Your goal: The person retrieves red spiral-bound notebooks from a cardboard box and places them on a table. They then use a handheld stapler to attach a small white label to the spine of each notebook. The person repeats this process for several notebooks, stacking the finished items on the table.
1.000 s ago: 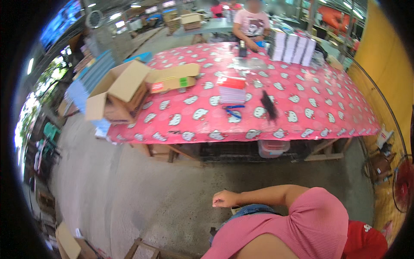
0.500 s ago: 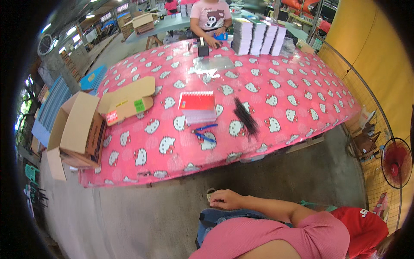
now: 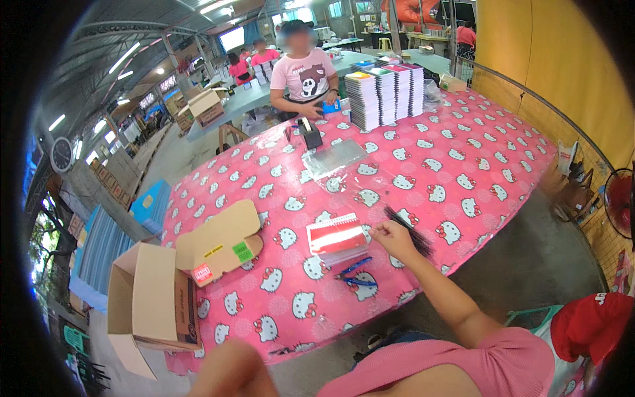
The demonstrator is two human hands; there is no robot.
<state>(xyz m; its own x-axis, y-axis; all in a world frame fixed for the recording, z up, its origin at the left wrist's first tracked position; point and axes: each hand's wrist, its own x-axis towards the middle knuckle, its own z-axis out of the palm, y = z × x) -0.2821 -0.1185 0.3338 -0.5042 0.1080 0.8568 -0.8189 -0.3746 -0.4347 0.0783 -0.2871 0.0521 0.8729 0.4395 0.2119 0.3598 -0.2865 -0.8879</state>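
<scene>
My right hand (image 3: 395,240) reaches over the table, its fingers curled together by the right edge of a stack of spiral notebooks (image 3: 337,235) with a glossy red and white cover on top. Whether anything thin is pinched there I cannot make out. Beside and partly behind that hand lies a bundle of thin black strands (image 3: 413,231). Blue-handled pliers (image 3: 357,272) rest just in front of the notebooks. At the lower edge a blurred part of my left arm (image 3: 231,370) shows; its hand is outside the picture.
A cut cardboard piece (image 3: 221,241) and an open carton (image 3: 155,298) are at left. Farther off stand a black tape dispenser (image 3: 309,134), clear plastic sheets (image 3: 336,159) and tall notebook stacks (image 3: 387,96). A co-worker (image 3: 305,79) stands opposite, hands near a blue item (image 3: 331,106).
My right hand has risen from beside my body to the notebooks. My left arm has come into the lower edge. The view has tilted up, and the co-worker's hands have drawn back.
</scene>
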